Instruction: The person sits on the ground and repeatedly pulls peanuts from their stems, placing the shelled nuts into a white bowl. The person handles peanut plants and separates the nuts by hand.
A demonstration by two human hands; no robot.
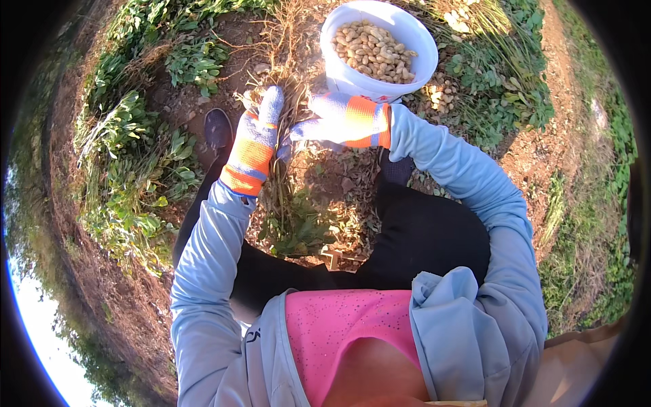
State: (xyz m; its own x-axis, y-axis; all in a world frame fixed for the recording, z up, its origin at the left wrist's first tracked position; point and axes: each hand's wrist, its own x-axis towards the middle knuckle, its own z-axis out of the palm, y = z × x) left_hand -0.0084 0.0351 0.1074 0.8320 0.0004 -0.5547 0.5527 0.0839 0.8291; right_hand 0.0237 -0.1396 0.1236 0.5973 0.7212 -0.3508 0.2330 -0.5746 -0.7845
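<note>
Both my hands wear orange and blue-grey gloves. My left hand (257, 137) is closed around a bundle of uprooted peanut plants (281, 191), whose thin roots stand up above it and whose green leaves hang down between my legs. Just right of the stems, my right hand (346, 119) has its thumb and fingers at the roots; whether a pod is between them cannot be told. Beyond my right hand stands a white plastic bucket (430, 51), partly filled with unshelled peanuts (374, 51).
Heaps of pulled peanut plants lie at the left (122, 132) and at the right (488, 76), the latter with peanut pods (440, 96) beside the bucket. My shoes (217, 128) rest on reddish soil with dry leaf litter. Green growth borders the far right.
</note>
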